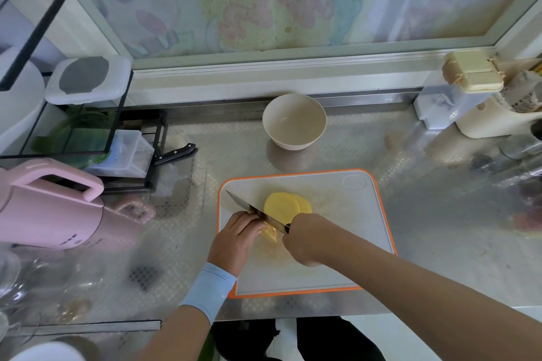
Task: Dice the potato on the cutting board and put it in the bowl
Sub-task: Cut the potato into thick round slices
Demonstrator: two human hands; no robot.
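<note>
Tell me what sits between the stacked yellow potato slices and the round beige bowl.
Head view: nothing sits there. Only bare orange-rimmed white cutting board, then bare steel counter, separates the potato slices from the bowl.

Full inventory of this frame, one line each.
cutting board: 1, white, orange rim, counter centre
knife: 1, steel blade, over the board
potato slices: a few, yellow, stacked on board beyond the blade
potato piece: 1, yellow, under the blade
bowl: 1, beige, empty, behind board
kettle: 1, pink, left
second knife: 1, black handle, counter left of bowl
lidded box: 1, cream, back right
left hand: 1, holds potato piece
right hand: 1, grips knife
</note>
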